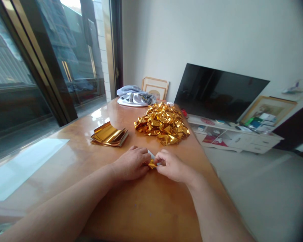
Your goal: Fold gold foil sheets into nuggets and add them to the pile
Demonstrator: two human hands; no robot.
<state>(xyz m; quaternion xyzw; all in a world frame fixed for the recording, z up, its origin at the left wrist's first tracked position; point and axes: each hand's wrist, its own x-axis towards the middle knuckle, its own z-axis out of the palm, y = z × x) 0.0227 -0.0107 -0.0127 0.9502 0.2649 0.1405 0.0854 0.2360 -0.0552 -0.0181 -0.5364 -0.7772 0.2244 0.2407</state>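
Between my two hands a small piece of gold foil paper point(152, 164), with a pale underside, is partly folded on the wooden table point(141, 208). The fingers of my left hand point(132, 163) curl over its left side. My right hand point(173, 164) pinches the right side, thumb and fingers drawn together. Much of the paper is hidden under the fingers. Just beyond my left hand lies a stack of flat gold foil sheets point(109, 136), the upper ones curling. Farther off, past my right hand, rises a heap of folded gold foil pieces point(163, 122).
Folded grey-blue cloth point(135, 95) lies at the table's far end, near a picture frame point(155, 88). A pale sheet point(27, 168) covers part of the left side. Beyond the table's right edge are a television point(219, 92) and a low white cabinet point(234, 137). Glass doors point(58, 60) stand left.
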